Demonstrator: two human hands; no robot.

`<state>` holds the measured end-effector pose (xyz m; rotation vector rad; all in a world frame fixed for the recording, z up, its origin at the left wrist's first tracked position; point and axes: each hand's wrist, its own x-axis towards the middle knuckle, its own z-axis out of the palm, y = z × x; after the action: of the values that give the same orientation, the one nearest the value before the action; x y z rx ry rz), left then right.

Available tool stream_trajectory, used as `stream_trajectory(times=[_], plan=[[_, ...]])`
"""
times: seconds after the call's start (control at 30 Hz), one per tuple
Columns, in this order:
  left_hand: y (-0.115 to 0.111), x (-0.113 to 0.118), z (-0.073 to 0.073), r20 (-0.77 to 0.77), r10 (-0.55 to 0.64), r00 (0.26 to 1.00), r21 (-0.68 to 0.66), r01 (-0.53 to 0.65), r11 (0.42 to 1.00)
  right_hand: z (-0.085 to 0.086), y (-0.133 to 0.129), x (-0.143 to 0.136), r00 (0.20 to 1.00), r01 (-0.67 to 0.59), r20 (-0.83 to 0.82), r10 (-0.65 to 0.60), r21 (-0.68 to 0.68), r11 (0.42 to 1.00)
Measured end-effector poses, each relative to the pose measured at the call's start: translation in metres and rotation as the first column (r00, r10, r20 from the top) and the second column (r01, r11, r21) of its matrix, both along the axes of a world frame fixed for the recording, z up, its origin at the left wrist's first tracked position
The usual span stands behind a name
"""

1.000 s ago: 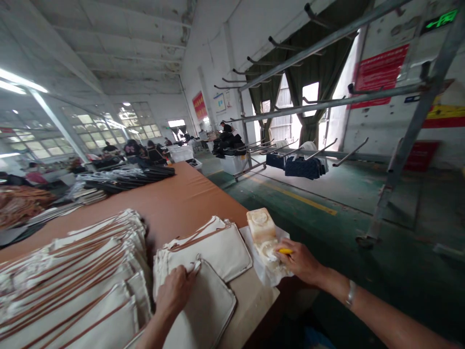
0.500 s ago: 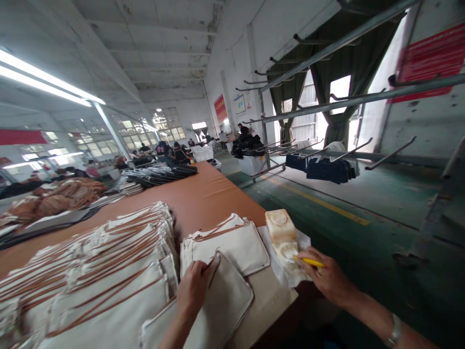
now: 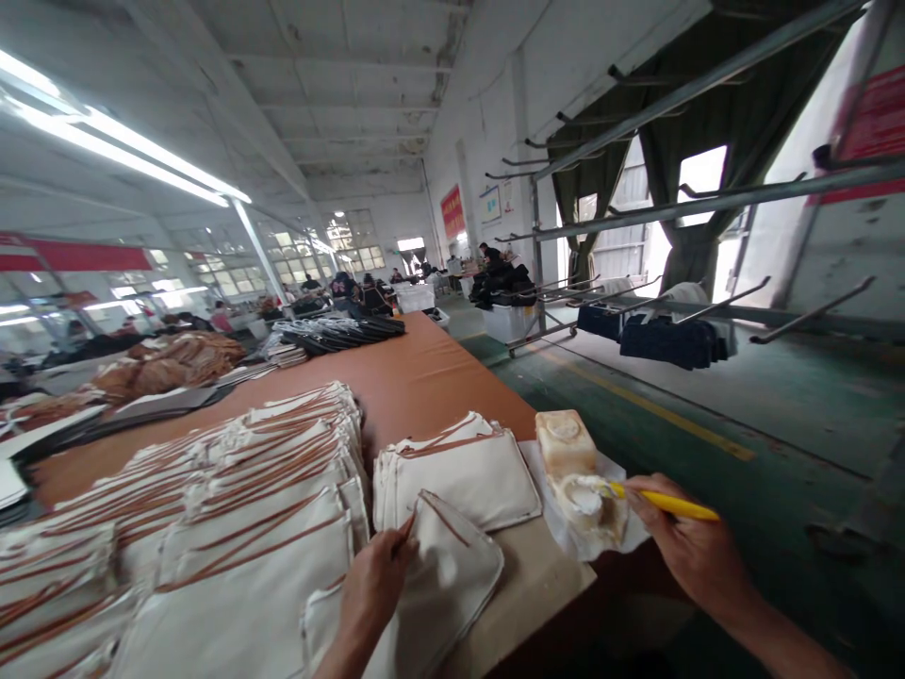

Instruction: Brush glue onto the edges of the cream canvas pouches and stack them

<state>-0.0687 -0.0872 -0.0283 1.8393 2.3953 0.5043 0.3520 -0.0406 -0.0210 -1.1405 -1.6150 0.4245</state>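
Note:
My left hand (image 3: 378,580) pinches the top edge of an off-white pouch (image 3: 452,571) with brown trim, lifting that corner so the pouch bulges. In my right hand (image 3: 689,538) is a yellow-handled brush (image 3: 668,502), gripped between thumb and fingers. Its tip reaches the cut-open opening of a stained plastic container (image 3: 566,441), where white paste (image 3: 585,495) shows. The container lies on a white sheet (image 3: 626,471) at the table edge. Behind the held pouch lies a small stack of similar pouches (image 3: 467,481).
Rows of overlapping off-white pouches (image 3: 233,556) cover the table's left part. The table (image 3: 452,363) has a brown covering, with dark pieces (image 3: 339,330) farther back. Brown material (image 3: 170,363) is heaped at left. A metal rack (image 3: 679,212) with prongs stands right; people work far off.
My right hand has moved right, and more of the yellow handle shows. My left hand still holds the pouch, whose lifted edge has opened out. The view has turned slightly left.

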Motion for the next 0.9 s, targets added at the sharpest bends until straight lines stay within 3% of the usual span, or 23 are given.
stream_trajectory(times=[0.13, 0.27, 0.37, 0.6, 0.9], plan=[[0.008, 0.017, 0.009, -0.182, -0.068, 0.981, 0.065, 0.081, 0.995, 0.003, -0.003, 0.003, 0.999, 0.027, -0.028, -0.028, -0.015, 1.000], [0.030, 0.046, 0.013, -0.309, -0.360, 0.881, -0.021, 0.372, 0.928, 0.006, -0.003, 0.004, 0.996, 0.080, -0.050, -0.079, 0.017, 0.997], [0.050, 0.063, 0.008, -0.334, -0.503, 0.798, -0.123, 0.492, 0.862, 0.008, -0.002, 0.005, 0.992, 0.105, -0.071, -0.102, 0.043, 0.994], [0.079, 0.065, -0.011, -0.338, -0.576, 0.744, -0.268, 0.510, 0.817, 0.006, -0.003, 0.002, 0.989, 0.115, -0.097, -0.112, 0.023, 0.993], [0.094, 0.071, -0.007, -0.355, -0.624, 0.696, -0.322, 0.536, 0.780, 0.004, -0.008, -0.005, 0.990, 0.103, -0.103, -0.098, 0.036, 0.994]])
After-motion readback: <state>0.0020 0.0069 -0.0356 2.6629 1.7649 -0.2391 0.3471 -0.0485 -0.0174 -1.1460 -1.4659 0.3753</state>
